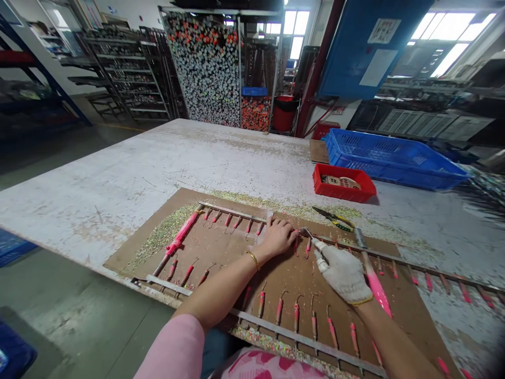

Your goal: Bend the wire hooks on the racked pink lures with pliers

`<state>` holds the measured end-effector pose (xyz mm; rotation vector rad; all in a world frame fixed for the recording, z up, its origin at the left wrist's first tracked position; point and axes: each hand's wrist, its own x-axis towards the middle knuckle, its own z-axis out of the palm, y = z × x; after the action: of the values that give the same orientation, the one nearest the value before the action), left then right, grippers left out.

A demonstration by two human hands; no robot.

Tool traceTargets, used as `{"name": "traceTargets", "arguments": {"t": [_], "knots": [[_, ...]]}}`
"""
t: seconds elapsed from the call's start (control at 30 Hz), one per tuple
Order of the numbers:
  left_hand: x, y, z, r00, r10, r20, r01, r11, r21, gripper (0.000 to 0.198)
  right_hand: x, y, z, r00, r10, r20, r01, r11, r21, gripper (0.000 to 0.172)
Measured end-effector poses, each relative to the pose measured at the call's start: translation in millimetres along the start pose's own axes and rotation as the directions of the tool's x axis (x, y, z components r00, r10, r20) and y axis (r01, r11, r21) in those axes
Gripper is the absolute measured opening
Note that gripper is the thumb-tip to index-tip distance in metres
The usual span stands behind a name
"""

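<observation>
My left hand (276,238), with a gold bracelet (253,259) on its wrist, lies across a metal rack bar (232,211), fingertips beside a small pink-painted lure (295,245). My right hand (343,273), in a white knit glove, pinches a small metal tool (306,232) whose shape is partly hidden. Several pink lures with wire hooks lie in rows on a brown cardboard sheet (252,268) between metal bars. A pink-coated rod (375,287) runs just beside my right hand. Yellow-handled pliers (333,219) lie above that hand.
A scuffed white worktable (138,168) carries scattered glitter. A red tray (343,181) holds small items, and a blue plastic crate (394,158) stands to its right. Behind the table are metal racks (130,68) and a tall stack of rods (205,68).
</observation>
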<state>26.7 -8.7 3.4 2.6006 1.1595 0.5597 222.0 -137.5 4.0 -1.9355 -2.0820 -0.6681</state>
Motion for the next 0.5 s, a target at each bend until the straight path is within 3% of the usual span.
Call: {"name": "traceTargets", "arguments": {"t": [0.13,0.33,0.5], "knots": [[0.0,0.7,5.1,1.000,-0.007,-0.021,0.006,1.000,-0.012,0.037,0.9,4.5,-0.4,0.997,0.070,-0.019,-0.066,0.986,0.150,0.037],[0.5,-0.8,7.3,1.000,0.017,0.010,-0.018,0.999,0.038,0.037,3.4,10.2,-13.5,0.940,0.251,-0.230,-0.176,0.937,0.301,0.038],[1.9,-0.8,5.1,0.999,0.014,0.045,-0.017,0.998,0.060,0.037,6.3,8.3,-12.8,0.995,0.027,-0.096,-0.017,0.995,0.100,0.036]]}}
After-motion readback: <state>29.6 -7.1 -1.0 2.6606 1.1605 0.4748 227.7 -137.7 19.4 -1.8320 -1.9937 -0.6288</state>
